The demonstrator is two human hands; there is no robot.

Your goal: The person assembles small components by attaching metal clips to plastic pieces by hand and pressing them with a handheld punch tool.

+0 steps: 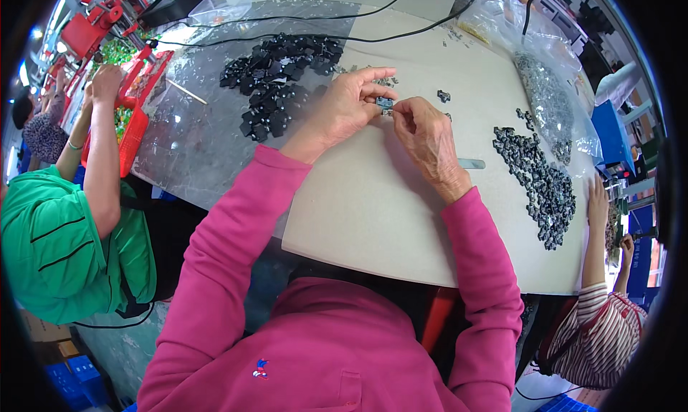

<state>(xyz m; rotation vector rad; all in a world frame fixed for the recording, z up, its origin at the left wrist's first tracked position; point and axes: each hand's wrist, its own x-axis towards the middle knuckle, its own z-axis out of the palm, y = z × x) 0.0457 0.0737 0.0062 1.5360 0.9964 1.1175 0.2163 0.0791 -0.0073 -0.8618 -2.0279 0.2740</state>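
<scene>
My left hand (349,105) is closed in a pinch on a small blue-grey part (385,103), too small to name exactly. Right beside it, the thumb and fingertips of my right hand (428,129) press together at the part's lower edge; whether they grip the part itself or a tiny metal piece is hidden. Behind my left hand lie scattered small metal pieces (387,81). A heap of flat black plastic pieces (276,75) spreads to the left of my hands. To the right is a pile of small dark parts (534,182).
A clear bag of small metal pieces (542,96) lies at the far right. Near my right wrist is a flat metal strip (471,164). Black cables (315,38) cross the table's back. On the left, a person in green works by a red basket (132,125); another in stripes sits right.
</scene>
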